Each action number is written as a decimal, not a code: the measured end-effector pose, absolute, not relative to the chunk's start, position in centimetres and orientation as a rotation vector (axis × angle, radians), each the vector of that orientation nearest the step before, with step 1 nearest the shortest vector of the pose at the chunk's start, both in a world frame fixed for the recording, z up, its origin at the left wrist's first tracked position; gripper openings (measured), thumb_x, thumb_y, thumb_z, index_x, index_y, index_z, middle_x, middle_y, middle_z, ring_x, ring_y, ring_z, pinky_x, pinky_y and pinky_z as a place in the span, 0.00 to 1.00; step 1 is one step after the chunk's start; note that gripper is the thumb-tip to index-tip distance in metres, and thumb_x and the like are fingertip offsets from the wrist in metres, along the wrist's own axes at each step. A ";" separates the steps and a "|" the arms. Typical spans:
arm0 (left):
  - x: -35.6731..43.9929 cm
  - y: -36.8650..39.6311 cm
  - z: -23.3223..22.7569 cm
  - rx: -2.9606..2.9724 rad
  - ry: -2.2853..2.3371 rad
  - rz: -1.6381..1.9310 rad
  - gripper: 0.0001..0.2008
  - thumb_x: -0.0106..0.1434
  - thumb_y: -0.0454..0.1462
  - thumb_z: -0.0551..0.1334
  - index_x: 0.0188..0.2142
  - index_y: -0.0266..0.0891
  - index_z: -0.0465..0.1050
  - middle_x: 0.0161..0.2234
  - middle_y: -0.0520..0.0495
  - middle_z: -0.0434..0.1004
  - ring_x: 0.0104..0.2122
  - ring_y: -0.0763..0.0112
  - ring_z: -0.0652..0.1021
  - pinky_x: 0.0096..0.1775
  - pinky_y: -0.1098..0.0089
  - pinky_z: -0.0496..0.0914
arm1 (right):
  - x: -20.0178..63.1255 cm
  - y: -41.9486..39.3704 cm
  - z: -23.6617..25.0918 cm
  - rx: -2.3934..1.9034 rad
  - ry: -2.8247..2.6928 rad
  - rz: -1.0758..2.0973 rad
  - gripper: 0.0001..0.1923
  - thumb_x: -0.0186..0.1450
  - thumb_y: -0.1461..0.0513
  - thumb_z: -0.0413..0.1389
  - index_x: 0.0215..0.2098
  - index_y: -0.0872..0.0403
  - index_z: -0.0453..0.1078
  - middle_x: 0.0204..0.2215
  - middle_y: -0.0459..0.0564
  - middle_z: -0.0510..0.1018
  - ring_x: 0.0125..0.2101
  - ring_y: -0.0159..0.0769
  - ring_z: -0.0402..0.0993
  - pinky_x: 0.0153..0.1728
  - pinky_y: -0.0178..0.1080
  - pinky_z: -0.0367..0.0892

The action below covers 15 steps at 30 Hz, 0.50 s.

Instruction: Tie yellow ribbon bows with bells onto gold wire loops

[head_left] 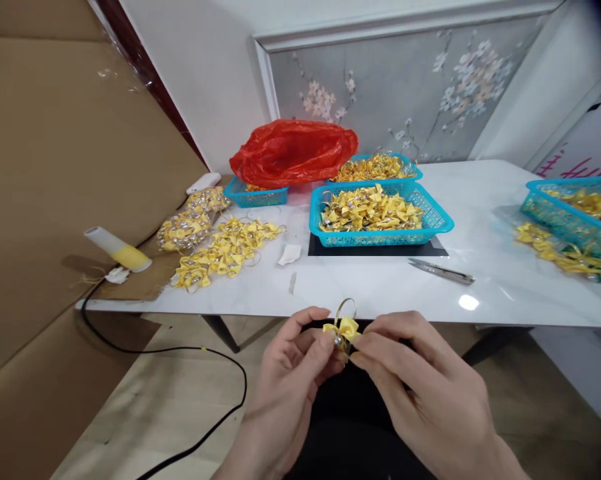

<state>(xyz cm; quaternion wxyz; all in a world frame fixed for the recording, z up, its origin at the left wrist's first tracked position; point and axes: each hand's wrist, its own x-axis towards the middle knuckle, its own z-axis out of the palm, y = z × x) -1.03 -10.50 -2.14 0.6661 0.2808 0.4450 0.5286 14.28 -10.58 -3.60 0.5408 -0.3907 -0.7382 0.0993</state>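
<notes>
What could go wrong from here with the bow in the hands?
1. The left hand and right hand pinch the small bow by their fingertips, short of the table; a slip might drop it onto the lap or floor.
2. The snips lie beyond the right hand, so a careless reach could brush the blades.
3. The loose bows are heaped together with wire loops sticking out, which might tangle.

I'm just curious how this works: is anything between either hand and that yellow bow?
Nothing visible is. The left hand holds the yellow bow, and the right hand has its fingertips at its edge.
</notes>
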 end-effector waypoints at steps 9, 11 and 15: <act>-1.5 -11.2 -1.9 0.542 0.965 1.136 0.08 0.55 0.36 0.74 0.35 0.37 0.83 0.25 0.50 0.79 0.24 0.79 0.75 0.30 0.81 0.72 | 15.1 -10.2 -3.7 -1.033 -1.510 0.782 0.08 0.71 0.65 0.51 0.37 0.50 0.70 0.27 0.45 0.75 0.26 0.30 0.73 0.27 0.31 0.70; -1.6 -11.1 -1.8 0.521 0.927 1.116 0.08 0.55 0.35 0.74 0.35 0.37 0.83 0.26 0.50 0.79 0.25 0.79 0.75 0.31 0.81 0.73 | 15.2 -10.0 -3.6 -1.019 -1.478 0.946 0.07 0.70 0.63 0.52 0.36 0.51 0.72 0.26 0.45 0.75 0.25 0.30 0.73 0.26 0.31 0.71; -1.4 -11.0 -1.7 0.529 0.910 1.114 0.09 0.52 0.33 0.76 0.34 0.38 0.83 0.27 0.50 0.80 0.26 0.78 0.76 0.32 0.81 0.73 | 14.9 -9.6 -3.6 -0.956 -1.467 1.115 0.06 0.68 0.64 0.55 0.34 0.52 0.73 0.31 0.48 0.77 0.29 0.32 0.74 0.29 0.32 0.70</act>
